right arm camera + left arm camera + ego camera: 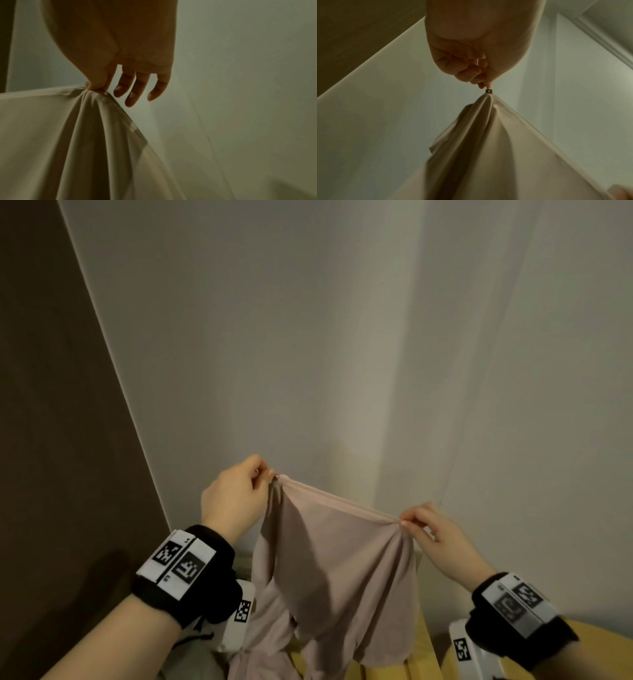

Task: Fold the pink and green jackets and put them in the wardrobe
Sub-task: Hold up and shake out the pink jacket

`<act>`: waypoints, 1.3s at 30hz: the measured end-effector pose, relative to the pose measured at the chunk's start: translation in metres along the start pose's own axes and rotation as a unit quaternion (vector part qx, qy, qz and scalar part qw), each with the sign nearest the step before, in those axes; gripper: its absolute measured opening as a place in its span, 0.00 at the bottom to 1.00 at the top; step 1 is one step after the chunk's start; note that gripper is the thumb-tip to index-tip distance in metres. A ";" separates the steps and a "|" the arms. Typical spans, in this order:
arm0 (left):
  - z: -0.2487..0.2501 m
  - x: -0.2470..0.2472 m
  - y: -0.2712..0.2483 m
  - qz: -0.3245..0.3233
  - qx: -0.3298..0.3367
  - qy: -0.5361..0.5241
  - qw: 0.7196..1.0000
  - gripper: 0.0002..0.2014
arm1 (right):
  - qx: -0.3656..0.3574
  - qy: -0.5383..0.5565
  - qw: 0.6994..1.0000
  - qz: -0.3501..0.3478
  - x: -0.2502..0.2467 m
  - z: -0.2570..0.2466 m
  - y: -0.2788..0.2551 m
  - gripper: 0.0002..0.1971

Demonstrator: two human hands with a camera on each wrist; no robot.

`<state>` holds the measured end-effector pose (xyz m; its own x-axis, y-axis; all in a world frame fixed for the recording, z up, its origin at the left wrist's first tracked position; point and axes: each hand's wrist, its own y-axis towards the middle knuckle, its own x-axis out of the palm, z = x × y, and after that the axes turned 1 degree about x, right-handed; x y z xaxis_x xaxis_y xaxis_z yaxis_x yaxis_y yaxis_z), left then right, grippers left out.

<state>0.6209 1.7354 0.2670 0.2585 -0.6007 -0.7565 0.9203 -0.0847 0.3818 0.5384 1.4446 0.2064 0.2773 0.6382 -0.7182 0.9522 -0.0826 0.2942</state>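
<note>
I hold the pink jacket up before the wall — left hand pinching its zip pull, right hand pinching the edge. Thin, limp, slippery — better gripped at seams.

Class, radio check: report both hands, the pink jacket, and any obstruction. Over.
Left hand pinches zipper pull. Right hand pinches hem. Pink jacket stretched between them, hanging unfolded. Nothing in the way.

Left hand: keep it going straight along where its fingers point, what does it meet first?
Probably the white wall. The left hand pinches the pink jacket by its zipper pull, pointing up and away; nothing else shows in between, though depth is unclear.
</note>
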 end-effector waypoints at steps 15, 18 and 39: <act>0.018 0.011 -0.009 0.017 0.079 -0.016 0.997 0.07 | 0.048 0.095 0.993 -0.055 0.016 -0.032 0.008 0.09; 0.033 0.022 -0.017 -0.007 0.112 -0.019 0.994 0.07 | 0.001 0.122 0.989 -0.081 0.028 -0.062 0.015 0.08; 0.012 0.011 0.003 0.009 0.055 -0.010 0.998 0.07 | -0.068 0.078 0.991 -0.087 0.052 -0.067 0.010 0.11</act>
<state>0.6231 1.7195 0.2662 0.2685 -0.6183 -0.7387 0.8771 -0.1603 0.4529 0.5536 1.5283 0.2147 0.0772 0.7449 -0.6627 0.9550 0.1358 0.2639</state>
